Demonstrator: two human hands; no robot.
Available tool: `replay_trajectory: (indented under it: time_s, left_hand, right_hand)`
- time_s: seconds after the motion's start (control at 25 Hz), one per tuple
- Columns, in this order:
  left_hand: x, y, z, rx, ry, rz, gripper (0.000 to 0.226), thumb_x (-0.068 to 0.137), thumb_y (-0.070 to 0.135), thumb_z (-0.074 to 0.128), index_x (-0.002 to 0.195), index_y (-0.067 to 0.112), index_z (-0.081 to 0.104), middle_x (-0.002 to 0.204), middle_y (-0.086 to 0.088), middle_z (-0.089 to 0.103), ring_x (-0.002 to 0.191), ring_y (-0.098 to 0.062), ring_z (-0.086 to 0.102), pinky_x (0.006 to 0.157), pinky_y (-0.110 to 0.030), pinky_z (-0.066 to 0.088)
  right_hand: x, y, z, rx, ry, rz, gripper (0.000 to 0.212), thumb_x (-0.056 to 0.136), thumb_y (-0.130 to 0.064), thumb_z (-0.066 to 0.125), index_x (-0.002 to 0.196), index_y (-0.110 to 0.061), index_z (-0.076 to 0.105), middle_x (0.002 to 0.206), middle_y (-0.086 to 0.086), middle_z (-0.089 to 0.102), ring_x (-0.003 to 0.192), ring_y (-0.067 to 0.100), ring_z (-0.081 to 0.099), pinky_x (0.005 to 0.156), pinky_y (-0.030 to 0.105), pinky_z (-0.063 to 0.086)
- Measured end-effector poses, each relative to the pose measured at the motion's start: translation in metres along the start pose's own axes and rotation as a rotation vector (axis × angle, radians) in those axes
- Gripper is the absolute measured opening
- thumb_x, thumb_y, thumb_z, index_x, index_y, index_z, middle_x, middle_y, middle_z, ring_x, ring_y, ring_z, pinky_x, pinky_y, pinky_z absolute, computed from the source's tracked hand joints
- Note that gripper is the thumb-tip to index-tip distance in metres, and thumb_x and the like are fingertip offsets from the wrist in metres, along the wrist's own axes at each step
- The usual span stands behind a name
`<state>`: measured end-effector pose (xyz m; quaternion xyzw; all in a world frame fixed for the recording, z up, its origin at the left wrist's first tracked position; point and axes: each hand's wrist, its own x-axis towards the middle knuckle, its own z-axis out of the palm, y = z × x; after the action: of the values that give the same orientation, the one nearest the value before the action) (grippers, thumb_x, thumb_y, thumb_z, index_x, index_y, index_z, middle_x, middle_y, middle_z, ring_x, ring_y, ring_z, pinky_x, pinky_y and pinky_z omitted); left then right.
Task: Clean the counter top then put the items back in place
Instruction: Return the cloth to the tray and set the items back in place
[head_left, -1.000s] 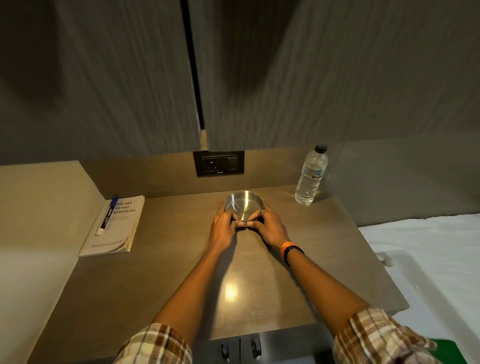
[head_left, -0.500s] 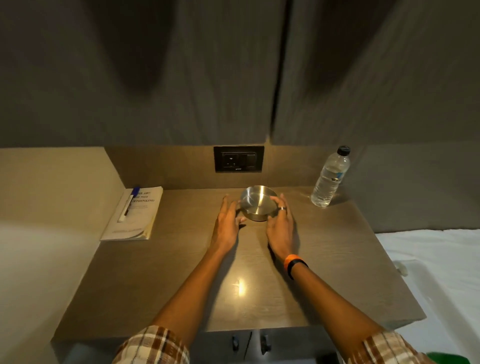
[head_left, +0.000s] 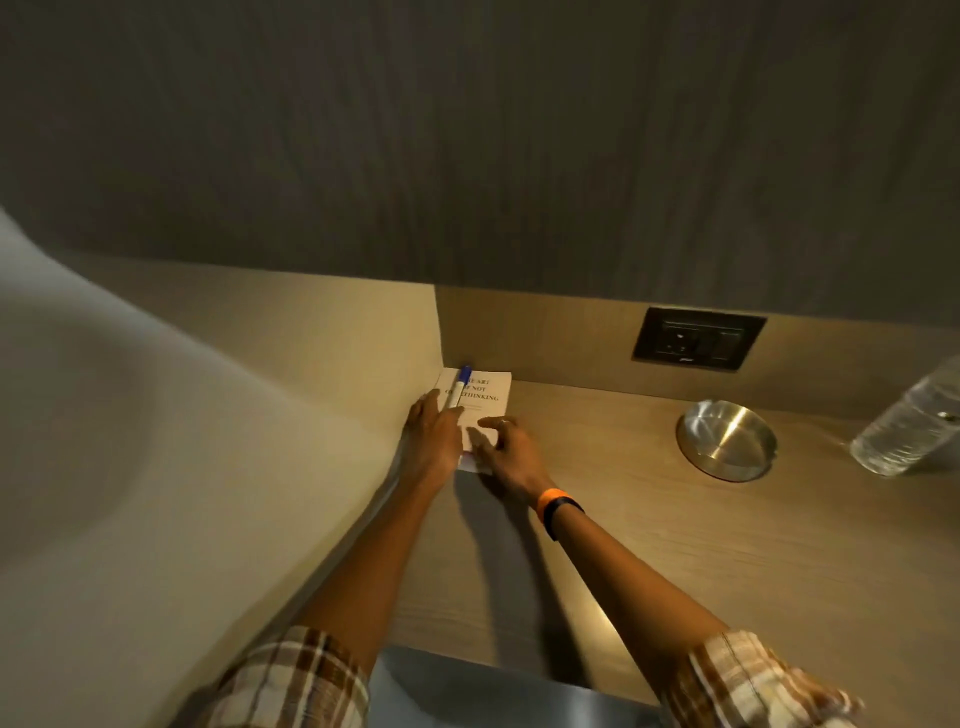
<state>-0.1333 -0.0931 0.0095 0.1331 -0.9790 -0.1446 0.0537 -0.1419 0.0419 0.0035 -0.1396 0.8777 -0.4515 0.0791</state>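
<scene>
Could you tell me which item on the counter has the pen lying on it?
The white book in the corner carries the pen; bowl and bottle don't.

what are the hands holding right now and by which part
Both hands are on the book in the corner: the left hand on its left edge, the right hand on its near right part. Laid on it or gripping it, I cannot tell. The marker on top is untouched.

Dim warm light, motion blur, wide-angle warping toward the edges
</scene>
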Motion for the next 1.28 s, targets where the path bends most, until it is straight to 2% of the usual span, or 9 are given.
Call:
replay_trajectory:
  time_s: [0.12, 0.36, 0.44, 0.52, 0.68, 0.76, 0.92, 1.08, 1.28]
  left_hand:
    - [0.007, -0.002, 0.010, 0.034, -0.029, 0.009, 0.046, 0.093, 0.026, 0.065, 0.135, 0.011, 0.055, 0.136, -0.014, 0.051, 0.124, -0.030, 0.049, 0.102, -0.036, 0.045]
    - [0.017, 0.015, 0.015, -0.347, -0.101, 0.008, 0.036, 0.091, 0.007, 0.065, 0.127, 0.011, 0.064, 0.133, -0.015, 0.060, 0.118, -0.030, 0.059, 0.098, -0.037, 0.050]
    - [0.008, 0.037, 0.021, -0.484, -0.169, 0.078, 0.040, 0.087, 0.003, 0.068, 0.125, 0.011, 0.066, 0.127, -0.013, 0.065, 0.113, -0.025, 0.062, 0.096, -0.031, 0.049]
    - [-0.007, 0.062, 0.027, -0.543, -0.244, 0.167, 0.040, 0.086, 0.004, 0.070, 0.124, 0.013, 0.066, 0.125, -0.005, 0.065, 0.111, -0.020, 0.062, 0.090, -0.021, 0.046]
    - [-0.028, 0.098, 0.047, -0.577, -0.303, 0.246, 0.038, 0.086, 0.011, 0.072, 0.123, 0.019, 0.066, 0.128, 0.003, 0.056, 0.117, -0.013, 0.055, 0.095, -0.022, 0.044]
    - [-0.031, 0.106, 0.054, -0.593, -0.292, 0.271, 0.039, 0.085, 0.010, 0.073, 0.123, 0.017, 0.066, 0.130, 0.002, 0.055, 0.117, -0.012, 0.054, 0.098, -0.022, 0.045]
    - [-0.030, 0.107, 0.055, -0.619, -0.283, 0.331, 0.039, 0.083, 0.004, 0.074, 0.119, 0.014, 0.068, 0.131, 0.008, 0.053, 0.114, -0.006, 0.052, 0.079, -0.001, 0.041]
    - [-0.032, 0.109, 0.062, -0.658, -0.230, 0.325, 0.041, 0.080, 0.001, 0.076, 0.118, 0.015, 0.069, 0.130, -0.003, 0.061, 0.116, -0.015, 0.059, 0.097, -0.022, 0.050]
    - [-0.026, 0.113, 0.066, -0.621, -0.171, 0.337, 0.041, 0.080, 0.003, 0.076, 0.119, 0.015, 0.068, 0.123, -0.004, 0.066, 0.110, -0.016, 0.062, 0.098, -0.033, 0.052]
  right_hand:
    - [0.017, 0.003, 0.018, -0.202, 0.027, 0.010, 0.024, 0.093, -0.017, 0.063, 0.115, -0.013, 0.070, 0.137, 0.013, 0.054, 0.132, 0.029, 0.042, 0.110, 0.040, 0.030]
    - [0.006, 0.007, -0.014, 0.148, 0.155, 0.103, 0.036, 0.089, -0.004, 0.068, 0.124, -0.004, 0.064, 0.125, 0.014, 0.066, 0.106, 0.017, 0.061, 0.100, 0.032, 0.051]
    - [-0.006, 0.021, -0.041, 0.190, 0.172, 0.134, 0.049, 0.085, 0.006, 0.066, 0.132, -0.005, 0.058, 0.131, 0.012, 0.064, 0.113, 0.016, 0.060, 0.098, 0.023, 0.050]
    - [-0.020, 0.034, -0.065, 0.128, 0.130, 0.121, 0.056, 0.082, 0.009, 0.066, 0.135, -0.005, 0.055, 0.135, 0.012, 0.061, 0.120, 0.017, 0.058, 0.097, 0.018, 0.046]
    - [-0.037, 0.053, -0.101, -0.068, 0.083, 0.081, 0.044, 0.078, 0.008, 0.066, 0.122, 0.000, 0.063, 0.122, 0.018, 0.068, 0.114, 0.026, 0.062, 0.102, 0.032, 0.048]
    - [-0.042, 0.061, -0.110, -0.095, 0.051, 0.104, 0.046, 0.080, 0.007, 0.065, 0.125, -0.003, 0.063, 0.122, 0.014, 0.068, 0.115, 0.023, 0.062, 0.101, 0.027, 0.047]
    - [-0.043, 0.073, -0.110, -0.120, 0.038, 0.116, 0.040, 0.082, 0.000, 0.068, 0.120, -0.012, 0.066, 0.114, 0.007, 0.071, 0.108, 0.020, 0.066, 0.097, 0.031, 0.052]
    - [-0.043, 0.074, -0.107, -0.093, 0.077, 0.122, 0.034, 0.086, -0.001, 0.066, 0.119, -0.011, 0.067, 0.113, 0.008, 0.072, 0.107, 0.018, 0.064, 0.094, 0.026, 0.048]
    - [-0.039, 0.072, -0.105, -0.088, 0.102, 0.083, 0.040, 0.087, 0.006, 0.058, 0.124, -0.007, 0.064, 0.116, 0.012, 0.071, 0.106, 0.015, 0.061, 0.095, 0.025, 0.047]
